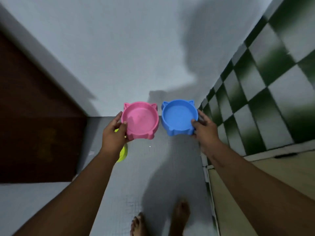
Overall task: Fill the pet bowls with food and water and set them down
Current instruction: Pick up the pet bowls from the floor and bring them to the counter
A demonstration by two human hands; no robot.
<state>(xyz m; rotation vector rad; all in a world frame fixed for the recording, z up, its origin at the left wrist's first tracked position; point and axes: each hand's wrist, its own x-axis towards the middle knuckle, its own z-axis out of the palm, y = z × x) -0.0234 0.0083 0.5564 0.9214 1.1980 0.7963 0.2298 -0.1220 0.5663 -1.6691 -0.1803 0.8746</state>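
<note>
Pink bowl (140,120) empty, L hand (114,136) grips; blue bowl (179,117) contents unclear, R hand (204,129) grips.

Two cat-eared bowls (141,120) (179,116), two hands (114,135) (206,132), two feet (138,225) (180,215)

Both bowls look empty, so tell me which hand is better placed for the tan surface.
Right, probably: the right hand gripping the blue bowl is beside the tan surface; the left hand holds the pink bowl.

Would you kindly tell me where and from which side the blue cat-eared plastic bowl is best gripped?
I'd grip the blue cat-eared plastic bowl by its right side wall, coming from the right as the right hand does: thumb over the rim, fingers outside. The wall there is low and plain.
</note>
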